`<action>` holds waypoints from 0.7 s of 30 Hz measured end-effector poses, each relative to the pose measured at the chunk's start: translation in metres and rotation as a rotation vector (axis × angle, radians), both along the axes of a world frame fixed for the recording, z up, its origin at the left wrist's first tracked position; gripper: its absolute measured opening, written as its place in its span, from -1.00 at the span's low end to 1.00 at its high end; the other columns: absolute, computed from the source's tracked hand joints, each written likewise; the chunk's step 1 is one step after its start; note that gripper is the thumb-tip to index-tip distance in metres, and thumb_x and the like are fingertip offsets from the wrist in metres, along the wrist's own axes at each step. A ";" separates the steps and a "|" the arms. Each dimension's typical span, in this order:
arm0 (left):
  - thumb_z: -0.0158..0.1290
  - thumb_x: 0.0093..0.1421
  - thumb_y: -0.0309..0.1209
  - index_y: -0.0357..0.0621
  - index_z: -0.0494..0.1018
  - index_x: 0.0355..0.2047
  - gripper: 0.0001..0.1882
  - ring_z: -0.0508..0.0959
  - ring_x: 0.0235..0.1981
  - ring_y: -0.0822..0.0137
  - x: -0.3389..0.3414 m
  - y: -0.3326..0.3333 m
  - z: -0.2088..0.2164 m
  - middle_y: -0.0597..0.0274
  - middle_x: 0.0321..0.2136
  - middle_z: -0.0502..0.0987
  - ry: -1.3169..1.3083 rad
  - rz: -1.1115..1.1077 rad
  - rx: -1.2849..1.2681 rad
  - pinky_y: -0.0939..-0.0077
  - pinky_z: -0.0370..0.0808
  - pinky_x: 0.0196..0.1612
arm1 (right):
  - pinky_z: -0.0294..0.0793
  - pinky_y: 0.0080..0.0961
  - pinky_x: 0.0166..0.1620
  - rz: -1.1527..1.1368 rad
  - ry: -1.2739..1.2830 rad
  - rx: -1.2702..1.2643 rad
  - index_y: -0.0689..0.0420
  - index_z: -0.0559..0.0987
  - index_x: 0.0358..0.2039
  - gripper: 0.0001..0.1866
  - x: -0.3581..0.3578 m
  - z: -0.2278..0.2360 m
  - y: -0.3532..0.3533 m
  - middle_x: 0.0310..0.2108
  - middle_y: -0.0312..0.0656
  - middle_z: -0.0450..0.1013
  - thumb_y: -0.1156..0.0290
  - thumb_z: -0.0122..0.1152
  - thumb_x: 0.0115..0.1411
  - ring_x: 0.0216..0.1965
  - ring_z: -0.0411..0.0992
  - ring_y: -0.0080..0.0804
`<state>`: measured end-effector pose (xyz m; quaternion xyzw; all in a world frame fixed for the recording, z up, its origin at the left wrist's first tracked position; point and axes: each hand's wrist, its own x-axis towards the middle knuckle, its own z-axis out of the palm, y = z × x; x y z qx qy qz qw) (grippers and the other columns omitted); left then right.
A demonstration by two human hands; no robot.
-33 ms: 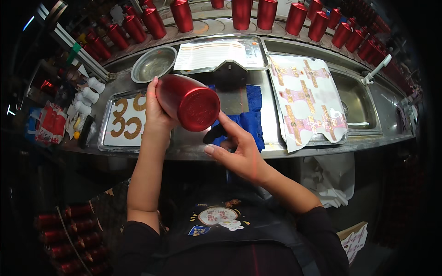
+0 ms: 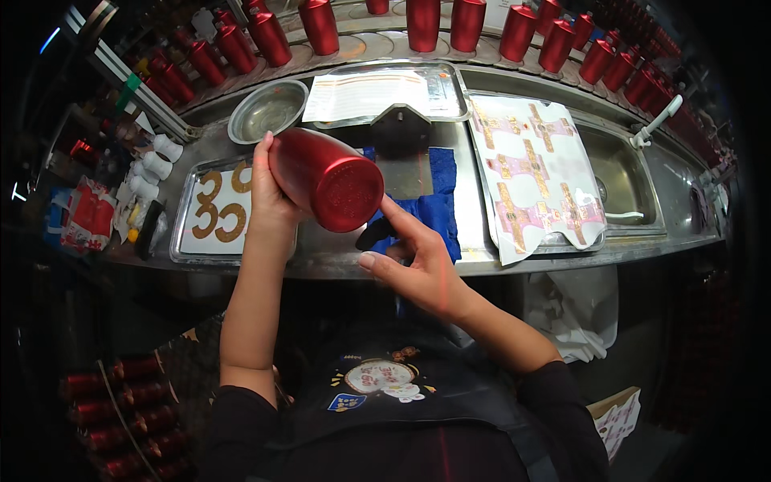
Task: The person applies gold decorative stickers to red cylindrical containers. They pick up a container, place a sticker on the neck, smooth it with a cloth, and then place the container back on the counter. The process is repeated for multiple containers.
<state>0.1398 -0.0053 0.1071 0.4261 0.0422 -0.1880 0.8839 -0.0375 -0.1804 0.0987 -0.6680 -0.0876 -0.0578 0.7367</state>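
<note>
My left hand [image 2: 271, 201] is shut on a shiny red metal bottle [image 2: 325, 178], held tilted above the steel counter with its dimpled bottom facing me. My right hand [image 2: 418, 269] hovers at the counter's front edge, just below and right of the bottle, fingers apart and index finger stretched toward the bottle's base. It holds nothing. Under it lies a blue cloth [image 2: 440, 201] with a small dark object [image 2: 373, 234] at its near edge. A grey metal stand [image 2: 399, 153] rises behind the bottle.
A tray [image 2: 183, 233] with golden cut-out shapes lies to the left, a steel bowl [image 2: 269, 108] behind it. A sheet of pink and gold stickers [image 2: 534, 173] lies right, beside a sink [image 2: 622, 177]. Several red bottles [image 2: 422, 20] line the back shelf.
</note>
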 end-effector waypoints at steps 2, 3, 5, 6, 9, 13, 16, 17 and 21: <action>0.11 0.23 0.04 -0.08 0.53 -0.22 -0.58 0.62 -0.23 0.23 0.000 0.004 0.005 0.17 -0.24 0.63 0.031 0.074 -0.015 0.23 0.61 -0.10 | 0.35 -0.66 -0.34 -0.053 0.040 -0.092 0.19 0.24 0.38 -0.21 -0.003 -0.006 -0.004 -0.05 -0.09 0.49 0.38 0.31 0.15 -0.40 0.36 -0.60; 0.13 0.22 0.01 -0.09 0.52 -0.22 -0.59 0.62 -0.26 0.26 -0.001 0.005 0.008 0.18 -0.25 0.63 -0.044 0.087 -0.002 0.28 0.61 -0.13 | 0.34 -0.66 -0.35 -0.117 0.042 -0.141 0.18 0.25 0.37 -0.22 -0.004 -0.009 -0.007 -0.08 -0.10 0.48 0.37 0.31 0.15 -0.42 0.34 -0.60; 0.18 0.20 -0.03 -0.12 0.51 -0.23 -0.60 0.62 -0.31 0.33 -0.006 0.006 0.014 0.19 -0.29 0.62 -0.126 0.173 0.053 0.36 0.62 -0.17 | 0.33 -0.64 -0.37 -0.216 0.057 -0.269 0.17 0.28 0.36 -0.24 -0.004 -0.014 -0.012 -0.13 -0.11 0.48 0.36 0.31 0.15 -0.44 0.31 -0.59; 0.20 0.20 -0.05 -0.16 0.47 -0.23 -0.59 0.61 -0.33 0.41 -0.009 0.004 0.015 0.22 -0.31 0.59 -0.247 0.226 0.169 0.48 0.61 -0.21 | 0.19 -0.78 -0.43 -0.258 0.003 -0.317 0.13 0.27 0.37 -0.23 -0.003 -0.017 -0.013 -0.08 -0.27 0.40 0.48 0.32 0.14 -0.52 0.07 -0.77; 0.39 0.05 -0.14 -0.19 0.43 -0.21 -0.51 0.58 -0.31 0.40 -0.024 -0.006 0.010 0.23 -0.26 0.53 -0.608 0.356 0.462 0.48 0.58 -0.19 | 0.20 -0.74 -0.45 -0.272 -0.027 -0.424 0.09 0.29 0.36 -0.24 0.005 -0.020 -0.013 -0.13 -0.25 0.37 0.48 0.31 0.14 -0.51 0.11 -0.75; 0.46 -0.11 -0.23 -0.19 0.44 -0.14 -0.41 0.55 -0.21 0.06 -0.036 -0.017 -0.001 0.04 -0.25 0.47 -0.996 0.580 0.983 0.22 0.51 -0.10 | 0.23 -0.69 -0.47 -0.259 -0.083 -0.586 0.05 0.30 0.37 -0.19 0.031 -0.019 0.000 -0.19 -0.20 0.35 0.44 0.38 0.08 -0.53 0.15 -0.64; 0.45 -0.12 -0.23 -0.17 0.42 -0.08 -0.36 0.51 -0.19 -0.06 -0.045 -0.022 -0.007 -0.06 -0.14 0.41 -1.093 0.619 1.017 0.18 0.50 -0.09 | 0.43 -0.29 -0.15 -0.210 -0.106 -0.653 0.20 0.25 0.34 -0.10 0.057 -0.019 0.011 -0.23 0.00 0.41 0.31 0.44 0.00 -0.26 0.39 -0.10; 0.45 -0.12 -0.22 -0.16 0.40 -0.06 -0.34 0.51 -0.17 -0.07 -0.047 -0.024 -0.009 -0.08 -0.10 0.39 -1.035 0.593 1.007 0.18 0.51 -0.09 | 0.43 -0.28 -0.14 -0.205 -0.098 -0.663 0.20 0.24 0.34 -0.09 0.064 -0.020 0.015 -0.21 0.01 0.41 0.31 0.44 -0.01 -0.25 0.39 -0.08; 0.44 -0.09 -0.15 -0.24 0.26 0.11 -0.15 0.33 0.09 -0.22 -0.070 -0.032 -0.020 -0.24 0.10 0.23 -1.058 0.582 1.027 0.01 0.31 0.18 | 0.50 -0.41 -0.13 -0.171 -0.250 -0.482 0.19 0.35 0.21 -0.29 0.081 -0.025 0.028 -0.05 -0.04 0.46 0.38 0.43 0.05 -0.17 0.52 -0.24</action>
